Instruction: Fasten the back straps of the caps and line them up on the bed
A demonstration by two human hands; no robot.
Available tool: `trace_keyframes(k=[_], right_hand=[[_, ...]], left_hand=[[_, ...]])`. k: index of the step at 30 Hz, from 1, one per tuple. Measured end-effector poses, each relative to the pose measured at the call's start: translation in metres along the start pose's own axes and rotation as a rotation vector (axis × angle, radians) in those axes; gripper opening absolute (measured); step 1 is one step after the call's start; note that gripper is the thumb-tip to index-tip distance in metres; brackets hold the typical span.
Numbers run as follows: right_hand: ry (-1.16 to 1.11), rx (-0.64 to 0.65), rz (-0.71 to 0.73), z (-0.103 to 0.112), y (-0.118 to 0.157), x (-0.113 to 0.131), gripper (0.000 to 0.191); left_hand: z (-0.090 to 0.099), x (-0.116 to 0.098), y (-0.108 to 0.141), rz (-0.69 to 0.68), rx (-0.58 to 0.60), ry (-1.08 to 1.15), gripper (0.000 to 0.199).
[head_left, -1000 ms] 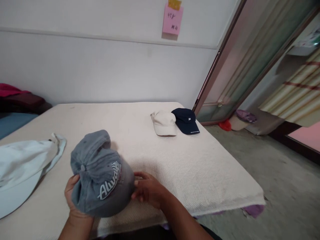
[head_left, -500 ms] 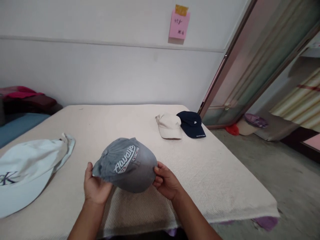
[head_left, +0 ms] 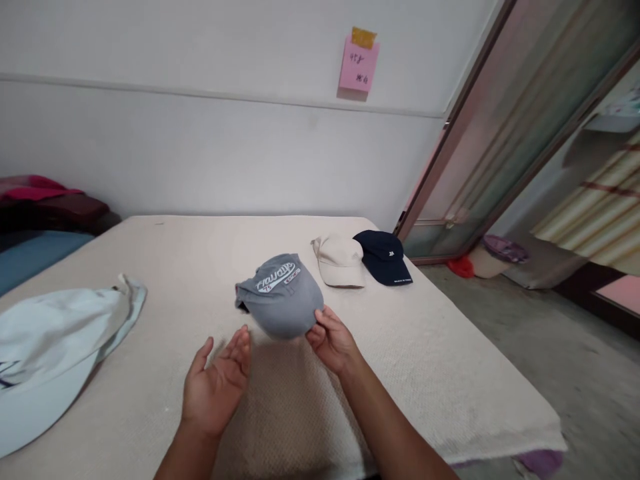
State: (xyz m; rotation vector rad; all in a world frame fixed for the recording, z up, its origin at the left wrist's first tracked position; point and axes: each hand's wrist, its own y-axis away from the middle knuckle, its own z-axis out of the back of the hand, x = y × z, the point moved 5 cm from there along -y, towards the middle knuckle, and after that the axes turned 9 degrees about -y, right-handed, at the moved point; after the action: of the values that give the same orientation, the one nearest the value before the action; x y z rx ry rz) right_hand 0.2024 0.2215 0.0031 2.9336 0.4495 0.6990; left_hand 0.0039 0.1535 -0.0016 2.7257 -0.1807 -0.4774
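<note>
A grey baseball cap (head_left: pixel 287 303) with white lettering is held above the covered table by its brim, at the right side, in the pinched fingers of my right hand (head_left: pixel 334 340). My left hand (head_left: pixel 217 383) is empty, palm up and fingers apart, just below and left of the cap. Beyond the grey cap, toward the right, a beige cap (head_left: pixel 341 260) lies beside a navy cap (head_left: pixel 384 259), their edges touching. A pale cap (head_left: pixel 47 347) with a dark logo rests at the left, partly cut off by the frame edge.
A cream textured cover (head_left: pixel 425 373) lies over the table. Behind it rises a white wall (head_left: pixel 200 153) with a pink note (head_left: pixel 359 67) taped on. Dark and pink items (head_left: pixel 47 193) stand at the far left. On the floor at right is a bin (head_left: pixel 493 257).
My left hand has let go of the grey cap and opened. My right hand has carried the cap forward and slightly right, away from me.
</note>
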Motion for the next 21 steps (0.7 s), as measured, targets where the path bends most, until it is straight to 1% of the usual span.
trace_keyframes(k=[2, 5, 7, 8, 9, 11, 13, 15, 17, 19, 21], right_hand=[[-0.007, 0.005, 0.06, -0.011, -0.017, 0.012, 0.024], [-0.024, -0.011, 0.168, -0.027, -0.053, 0.034, 0.024], [-0.03, -0.039, 0.223, -0.032, -0.08, 0.045, 0.021], [-0.03, -0.063, 0.241, -0.031, -0.094, 0.049, 0.02], [-0.028, -0.095, 0.247, -0.027, -0.106, 0.049, 0.02], [-0.01, -0.179, 0.232, -0.012, -0.126, 0.044, 0.015], [0.018, -0.274, 0.19, 0.01, -0.139, 0.033, 0.001], [0.044, -0.353, 0.151, 0.03, -0.144, 0.02, 0.021], [0.062, -0.403, 0.134, 0.043, -0.145, 0.011, 0.031], [0.073, -0.433, 0.137, 0.049, -0.143, 0.007, 0.032], [0.08, -0.454, 0.149, 0.049, -0.141, 0.006, 0.032]], left_hand=[[0.002, 0.001, 0.0, 0.032, -0.025, -0.01, 0.037], [0.004, 0.003, 0.002, 0.079, -0.073, -0.029, 0.03], [0.005, 0.004, 0.003, 0.087, -0.099, -0.041, 0.027], [0.006, 0.004, 0.003, 0.087, -0.11, -0.047, 0.026], [0.006, 0.005, 0.004, 0.086, -0.119, -0.052, 0.025], [0.007, 0.005, 0.005, 0.092, -0.138, -0.06, 0.024], [0.008, 0.006, 0.006, 0.101, -0.157, -0.065, 0.024], [0.008, 0.006, 0.006, 0.109, -0.17, -0.068, 0.023], [0.008, 0.006, 0.006, 0.109, -0.179, -0.07, 0.022], [0.008, 0.006, 0.007, 0.106, -0.184, -0.074, 0.022], [0.007, 0.007, 0.008, 0.103, -0.188, -0.081, 0.021]])
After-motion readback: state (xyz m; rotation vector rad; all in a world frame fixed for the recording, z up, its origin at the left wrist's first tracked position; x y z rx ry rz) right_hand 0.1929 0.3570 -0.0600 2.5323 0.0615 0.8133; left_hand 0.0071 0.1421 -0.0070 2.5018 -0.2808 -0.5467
